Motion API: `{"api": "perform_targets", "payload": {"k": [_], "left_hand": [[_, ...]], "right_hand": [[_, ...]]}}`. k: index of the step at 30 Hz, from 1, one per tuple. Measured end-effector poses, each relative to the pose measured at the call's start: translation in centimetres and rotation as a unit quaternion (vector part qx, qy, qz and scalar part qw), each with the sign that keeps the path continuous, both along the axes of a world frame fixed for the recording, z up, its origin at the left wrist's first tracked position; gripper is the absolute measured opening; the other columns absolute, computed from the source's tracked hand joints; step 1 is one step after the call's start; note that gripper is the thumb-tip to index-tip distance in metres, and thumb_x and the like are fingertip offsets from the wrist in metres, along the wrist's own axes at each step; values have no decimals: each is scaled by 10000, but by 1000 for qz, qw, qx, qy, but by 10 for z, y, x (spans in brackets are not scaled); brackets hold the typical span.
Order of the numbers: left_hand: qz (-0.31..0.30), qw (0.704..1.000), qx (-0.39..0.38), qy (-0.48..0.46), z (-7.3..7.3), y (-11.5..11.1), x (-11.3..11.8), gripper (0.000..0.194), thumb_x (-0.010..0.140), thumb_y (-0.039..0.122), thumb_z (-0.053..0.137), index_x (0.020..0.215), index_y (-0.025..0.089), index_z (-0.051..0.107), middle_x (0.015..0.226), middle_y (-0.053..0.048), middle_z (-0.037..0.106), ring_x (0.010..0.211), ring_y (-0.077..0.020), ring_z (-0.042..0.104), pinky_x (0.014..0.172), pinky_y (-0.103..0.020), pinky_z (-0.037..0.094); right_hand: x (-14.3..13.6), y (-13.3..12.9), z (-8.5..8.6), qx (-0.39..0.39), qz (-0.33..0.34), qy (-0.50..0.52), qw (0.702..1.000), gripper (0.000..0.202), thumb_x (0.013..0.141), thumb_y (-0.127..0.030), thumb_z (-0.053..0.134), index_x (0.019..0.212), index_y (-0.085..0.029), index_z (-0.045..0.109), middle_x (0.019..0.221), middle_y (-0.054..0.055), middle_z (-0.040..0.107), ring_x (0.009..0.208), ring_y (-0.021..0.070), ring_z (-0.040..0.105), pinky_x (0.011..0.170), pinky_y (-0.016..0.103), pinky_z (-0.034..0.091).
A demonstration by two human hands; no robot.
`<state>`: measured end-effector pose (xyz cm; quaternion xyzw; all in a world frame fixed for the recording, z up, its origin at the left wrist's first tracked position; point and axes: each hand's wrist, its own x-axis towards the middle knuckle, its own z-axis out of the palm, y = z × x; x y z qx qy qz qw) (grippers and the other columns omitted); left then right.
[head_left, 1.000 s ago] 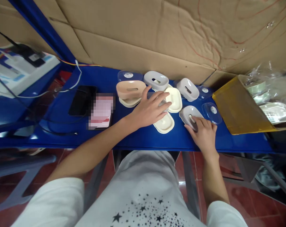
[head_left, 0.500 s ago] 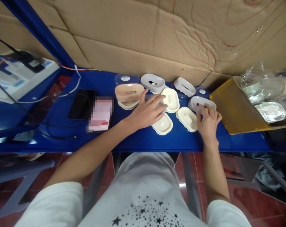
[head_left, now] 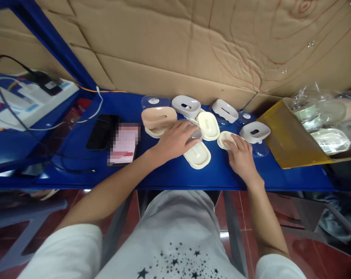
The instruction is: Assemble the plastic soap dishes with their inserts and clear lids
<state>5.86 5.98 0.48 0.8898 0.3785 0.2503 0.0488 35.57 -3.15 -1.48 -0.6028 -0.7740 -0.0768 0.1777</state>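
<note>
My left hand (head_left: 177, 141) is curved over a clear plastic cover (head_left: 196, 133), its fingers closed on it. My right hand (head_left: 241, 157) has its fingertips on a cream oval tray (head_left: 226, 136) and partly hides it. Another cream tray (head_left: 208, 126) lies between the hands, and a third (head_left: 198, 155) is just below the left hand. Behind the left hand stands a peach oval dish (head_left: 159, 115) over a cream base. Grey-white slotted dishes stand at the back middle (head_left: 186, 105), at the back right (head_left: 224, 110) and right of my right hand (head_left: 255, 131).
A phone with a blurred screen (head_left: 124, 143) and a dark phone (head_left: 102, 131) lie on the blue table (head_left: 175, 178). At far left is a white power strip (head_left: 53, 100) with cables. An open carton (head_left: 283, 135) of plastic-wrapped dishes stands at right.
My right hand has let go of the grey-white dish, which now sits further right, and moved left onto the cream tray. My left hand's fingers have drawn in over the clear cover.
</note>
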Motion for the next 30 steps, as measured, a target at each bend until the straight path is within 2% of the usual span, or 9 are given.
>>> {"api": "perform_targets", "payload": {"k": [5,9,12,15,18,21,26,28,30], "left_hand": [[-69,989,-23,-127,-3,11,3,357,1131,413,504,1418,217,583,1394,-135,658,1321,-296,638,1148,-492,524],[-94,978,-26,-184,1,15,-1,498,1125,418,496,1575,224,410,1598,-193,474,1526,-317,464,1246,-543,444],[-41,992,-35,-113,6,0,-7,640,1081,472,587,1636,257,351,1681,-191,384,1568,-379,409,1230,-593,452],[44,998,-44,10,2,-30,-14,622,1017,496,695,1561,267,497,1610,-165,504,1465,-432,527,1176,-641,486],[62,997,-42,26,-9,-56,-19,349,1054,390,647,1365,232,648,1492,-153,617,1390,-381,602,1136,-573,535],[55,997,-37,-41,-18,-65,-25,215,1106,347,564,1237,221,680,1324,-115,710,1288,-301,670,1112,-476,558],[91,989,-28,-112,-15,-45,-34,186,1113,363,551,1180,222,652,1187,-88,748,1179,-270,709,1033,-417,585],[90,989,-26,-112,-11,-33,-34,175,1110,366,553,1152,220,640,1174,-88,745,1174,-273,704,1031,-421,581],[74,991,-18,-109,-7,-21,-32,186,1115,372,543,1155,211,628,1181,-96,736,1188,-278,694,1040,-430,575]], "right_hand": [[-49,34,38,-35,172,32,984,695,1072,-425,592,1689,-245,327,1726,171,416,1565,366,438,1224,592,405],[-62,76,46,5,255,72,964,426,1095,-365,550,1507,-258,569,1444,110,713,1326,301,672,1102,484,516],[-43,97,39,83,202,127,968,253,1090,-337,519,1240,-245,701,1169,81,804,1089,271,751,982,431,555],[-12,107,31,130,84,162,975,217,1063,-366,529,1149,-237,680,1049,82,786,933,251,732,888,399,564],[13,117,24,121,-6,158,980,207,1028,-354,530,1153,-223,630,1079,113,759,971,268,712,905,408,552],[26,125,18,92,-65,118,987,262,999,-321,534,1215,-194,611,1165,166,732,1126,337,689,1020,511,496],[16,118,18,39,-21,76,996,713,946,-531,687,1562,-249,467,1644,231,430,1501,438,443,1134,637,378],[1,109,21,70,-8,71,995,735,988,-584,640,1611,-255,430,1723,238,313,1573,435,352,1172,645,333],[-17,98,25,112,13,62,992,634,1053,-565,557,1596,-248,471,1731,227,328,1594,407,336,1205,619,296]]}}
